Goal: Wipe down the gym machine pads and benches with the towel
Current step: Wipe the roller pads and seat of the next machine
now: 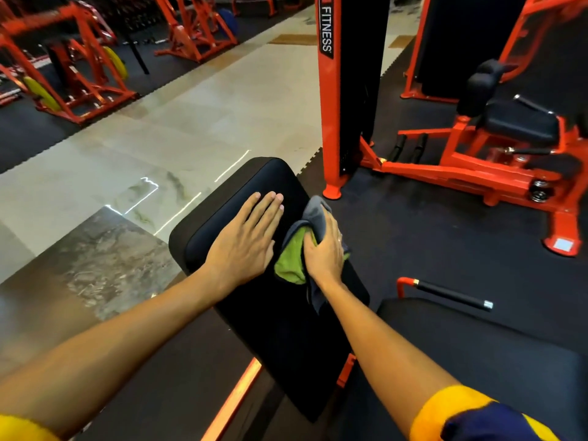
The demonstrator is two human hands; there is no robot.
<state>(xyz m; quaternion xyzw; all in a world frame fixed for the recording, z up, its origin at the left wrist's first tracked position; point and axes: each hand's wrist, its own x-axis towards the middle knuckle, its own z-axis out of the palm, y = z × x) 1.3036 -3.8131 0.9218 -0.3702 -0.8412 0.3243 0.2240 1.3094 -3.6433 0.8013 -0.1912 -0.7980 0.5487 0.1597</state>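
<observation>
A long black padded backrest [222, 211] of a gym machine slopes away from me in the middle of the view. My left hand [248, 237] lies flat on its upper part, fingers straight and together. Just to its right, my right hand [326, 249] grips a bunched grey and green towel [294, 259] and holds it against the pad's right side. A loose grey end of the towel hangs below my right wrist. A second black seat pad [477, 351] sits low at the right.
An orange and black weight-stack tower [331, 100] stands just beyond the pad. Another orange machine with a black seat [518, 125] is at the right. An orange handle with a black grip [451, 292] juts out nearby. Pale tiled floor [178, 128] runs along the left.
</observation>
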